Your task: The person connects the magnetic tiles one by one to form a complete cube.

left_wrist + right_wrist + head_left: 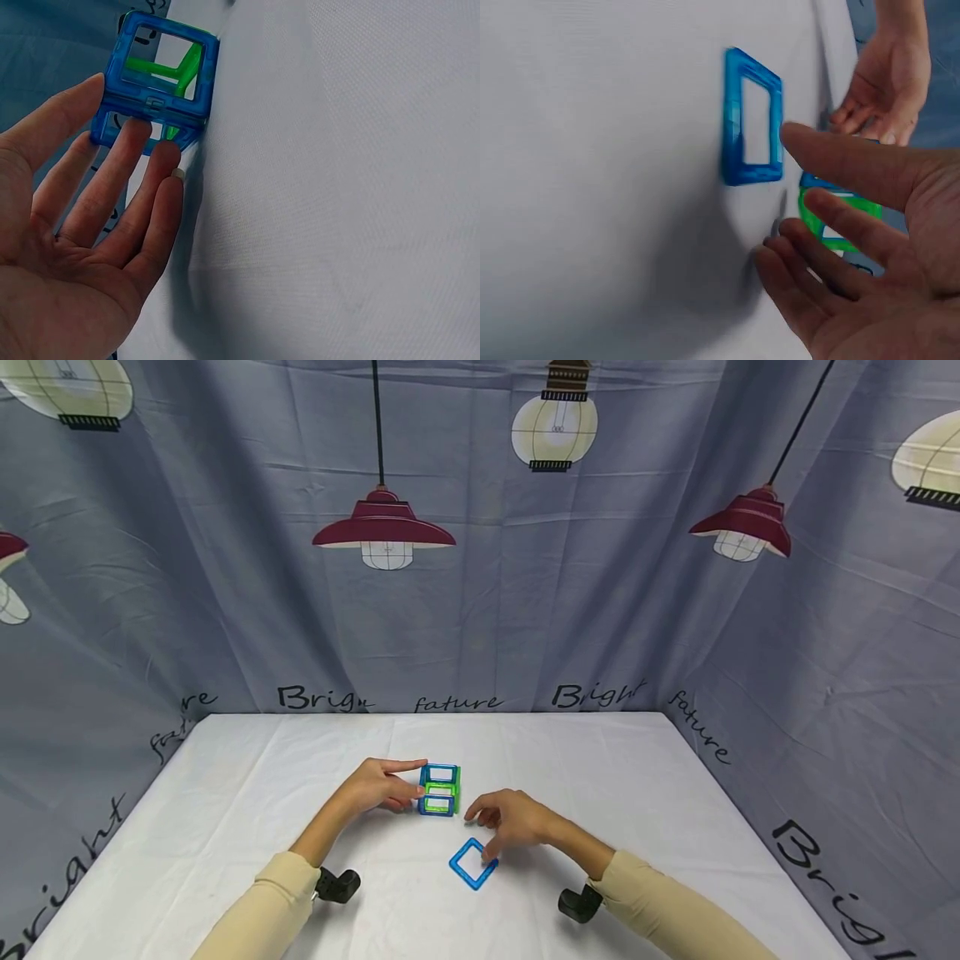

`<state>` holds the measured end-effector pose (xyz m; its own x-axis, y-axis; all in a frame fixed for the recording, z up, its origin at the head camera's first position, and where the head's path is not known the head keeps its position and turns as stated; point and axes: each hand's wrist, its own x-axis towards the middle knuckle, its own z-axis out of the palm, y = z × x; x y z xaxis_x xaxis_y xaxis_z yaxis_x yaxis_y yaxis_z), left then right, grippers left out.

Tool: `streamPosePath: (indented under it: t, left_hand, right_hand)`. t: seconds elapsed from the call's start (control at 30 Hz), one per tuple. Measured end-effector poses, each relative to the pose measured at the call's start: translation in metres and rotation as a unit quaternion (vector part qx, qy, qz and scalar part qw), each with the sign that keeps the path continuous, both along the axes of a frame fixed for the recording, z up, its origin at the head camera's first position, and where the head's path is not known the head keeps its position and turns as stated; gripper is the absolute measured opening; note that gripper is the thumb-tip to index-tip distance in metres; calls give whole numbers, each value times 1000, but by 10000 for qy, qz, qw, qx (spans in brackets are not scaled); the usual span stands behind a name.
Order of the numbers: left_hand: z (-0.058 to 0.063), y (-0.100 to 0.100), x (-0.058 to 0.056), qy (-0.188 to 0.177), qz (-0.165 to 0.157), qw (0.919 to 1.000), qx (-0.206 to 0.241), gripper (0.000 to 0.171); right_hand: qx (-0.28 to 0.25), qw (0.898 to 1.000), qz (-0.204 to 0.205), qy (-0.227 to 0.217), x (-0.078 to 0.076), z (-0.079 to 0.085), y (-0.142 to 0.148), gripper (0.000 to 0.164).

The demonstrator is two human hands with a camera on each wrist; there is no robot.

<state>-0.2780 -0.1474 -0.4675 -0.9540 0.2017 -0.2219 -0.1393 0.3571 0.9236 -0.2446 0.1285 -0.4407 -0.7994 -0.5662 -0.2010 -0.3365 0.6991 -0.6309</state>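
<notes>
A small box-shaped build of blue and green magnetic tiles (439,804) stands on the white table. My left hand (381,787) is at its left side, with the index finger stretched along the far edge. In the left wrist view, the fingertips (136,129) touch the blue frames (161,111) of the build, the fingers fairly straight. Nearer to me, a single blue square frame tile (455,862) lies flat. My right hand (519,820) hovers by it, thumb tip (799,139) right at its edge, the other fingers spread loosely toward the build.
A white cloth (225,827) covers the table. Grey curtains (480,627) printed with lamps and lettering enclose the back and both sides. Black wrist cameras (339,886) hang under both forearms.
</notes>
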Motion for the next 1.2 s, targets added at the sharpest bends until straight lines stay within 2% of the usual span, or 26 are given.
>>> streamPosePath:
  t: [0.1,0.2,0.47,0.97,1.2]
  left_hand:
    - [-1,-1,-1,-26,-38,10000,17,59]
    - [-1,-1,-1,-57,-59,10000,25,61]
    - [1,-3,0,-23,-115,9999,49,60]
    - [2,-5,-1,-32,-151,9999,66,59]
    - [1,-4,-2,-70,-210,9997,79,58]
  right_hand:
    - [102,9994,341,-17,6,-2,5,58]
    - [28,9987,501,-58,8,-5,8,62]
    - [-66,9955,928,188,7,-14,14,61]
    - [114,9946,834,615,8,-15,8,52]
    - [-70,9964,541,642,-1,-8,6,48]
